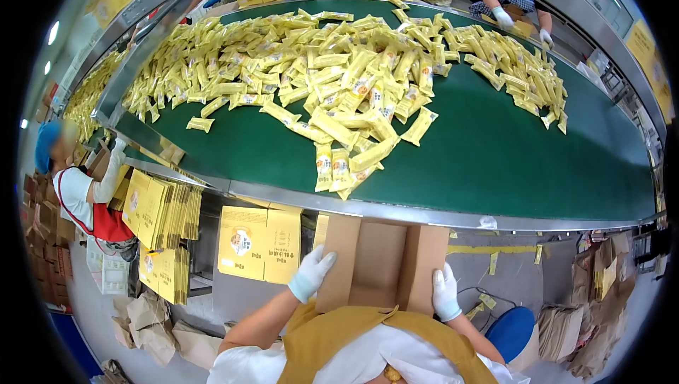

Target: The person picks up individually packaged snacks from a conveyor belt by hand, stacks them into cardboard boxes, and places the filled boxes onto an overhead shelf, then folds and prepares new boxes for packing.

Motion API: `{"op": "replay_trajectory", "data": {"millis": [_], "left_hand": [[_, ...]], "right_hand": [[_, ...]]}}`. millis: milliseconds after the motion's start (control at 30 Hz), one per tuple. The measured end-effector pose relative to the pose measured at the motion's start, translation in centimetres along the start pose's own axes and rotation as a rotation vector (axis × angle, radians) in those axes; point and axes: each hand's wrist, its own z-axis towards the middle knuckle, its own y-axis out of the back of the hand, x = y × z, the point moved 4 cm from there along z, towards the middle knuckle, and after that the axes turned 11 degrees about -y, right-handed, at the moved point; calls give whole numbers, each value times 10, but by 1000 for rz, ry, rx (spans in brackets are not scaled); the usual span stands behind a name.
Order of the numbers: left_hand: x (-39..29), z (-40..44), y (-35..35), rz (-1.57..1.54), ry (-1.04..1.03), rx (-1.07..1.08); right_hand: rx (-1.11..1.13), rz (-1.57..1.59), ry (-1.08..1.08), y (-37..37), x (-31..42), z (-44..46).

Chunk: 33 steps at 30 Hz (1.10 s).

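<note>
An open cardboard box (378, 271), brown inside with its flaps spread, is held in front of my body at the near edge of the green conveyor belt (488, 165). My left hand (311, 274), in a white glove, grips the box's left flap. On the other side my right hand (445, 292), also gloved, grips the right flap, its fingers partly hidden. The inside of the box that I can see is bare. Just beyond it, a large heap of yellow wrapped snack packs (346, 94) lies on the belt, a few of them close to the metal edge.
Folded yellow cartons (258, 242) lie below the belt at left, with more stacked cartons (159, 207) beside a co-worker in a red apron (113, 221). A blue stool (509, 334) stands at my right. Other workers' gloved hands (503, 18) are across the belt.
</note>
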Motion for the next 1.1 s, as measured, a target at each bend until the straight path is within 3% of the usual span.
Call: {"op": "replay_trajectory", "data": {"millis": [33,67,133,167,267,400,467,567,600,667,700,833,967,1100], "left_hand": [[17,3,0,-1,-157,-28],[29,4,-4,168,-162,-103],[56,4,-22,503,-166,-256],[90,14,-30,395,-295,-318],[28,26,-33,945,-627,-197],[-33,76,-10,1126,-830,-161],[-50,112,-5,1253,-809,-345],[-80,159,-20,1374,-355,-191],[-80,170,-24,1435,-345,-159],[-68,191,-27,1558,-320,-91],[-62,200,-23,1555,-379,-107],[-65,220,-2,1487,-539,-3],[-72,227,24,1430,-774,324],[-84,203,28,1493,-795,475]], "right_hand": [[-30,-86,37,-5,-9,6],[-85,-283,60,-12,-21,10],[-98,-312,95,-29,-30,22],[-102,-328,119,-38,-30,30],[-178,-451,269,-38,-14,61],[-323,-776,676,-23,109,128],[-224,-780,699,-41,156,170],[-9,-824,697,-87,197,232],[88,-774,659,-104,200,254],[109,-1037,623,-138,187,290],[3,-1245,595,-150,184,295],[96,-1038,461,-147,181,311],[-155,-1262,583,-108,157,295],[-260,-1305,578,-56,141,272]]}}
